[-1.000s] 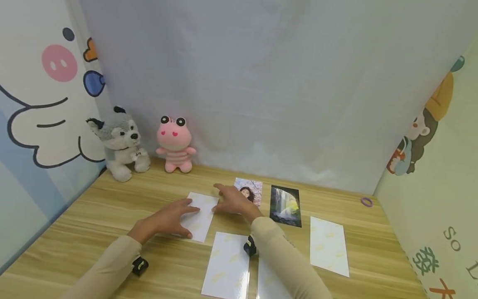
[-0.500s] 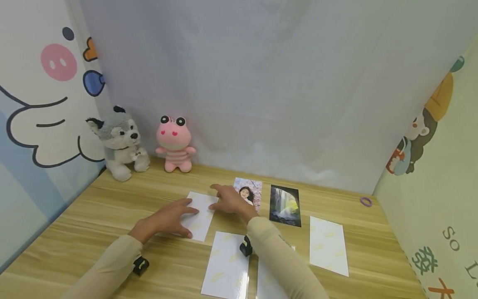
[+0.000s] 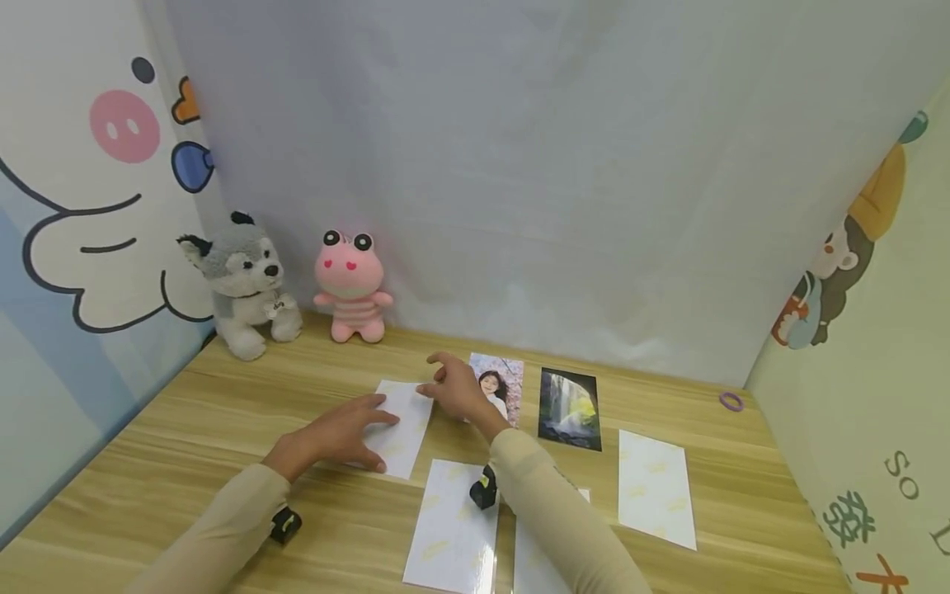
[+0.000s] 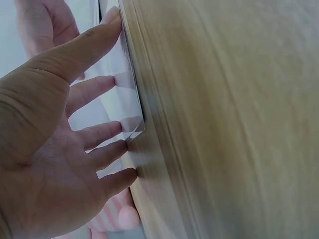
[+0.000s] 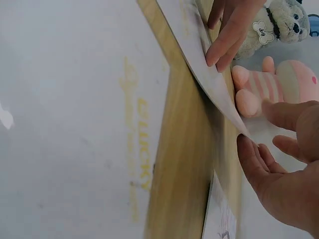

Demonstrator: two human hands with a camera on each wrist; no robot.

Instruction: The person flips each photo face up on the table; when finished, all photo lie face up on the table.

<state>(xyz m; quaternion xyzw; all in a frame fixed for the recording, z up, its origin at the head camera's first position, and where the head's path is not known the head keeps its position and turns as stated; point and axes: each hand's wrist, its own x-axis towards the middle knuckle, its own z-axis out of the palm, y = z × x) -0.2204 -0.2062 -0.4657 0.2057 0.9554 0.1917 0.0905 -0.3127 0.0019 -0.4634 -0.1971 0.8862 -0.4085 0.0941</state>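
Observation:
A white card with faint yellow print lies on the wooden table, left of centre. My left hand spreads its fingers over the card's left side; in the left wrist view the thumb and fingertips of this left hand meet the edge. At the far right corner my right hand touches the card with a fingertip. Seen from the right wrist, the card bends upward toward that corner, a shadow beneath it, and the right hand's other fingers stand apart from it.
Beside the right hand lies a portrait photo, then a waterfall photo. More white cards lie nearer me and at right. A plush husky and pink plush toy sit at the back; a purple ring lies far right.
My right hand has slid away from me along the card's right edge to its far corner, its fingers drawn in somewhat. The left hand keeps its place on the card.

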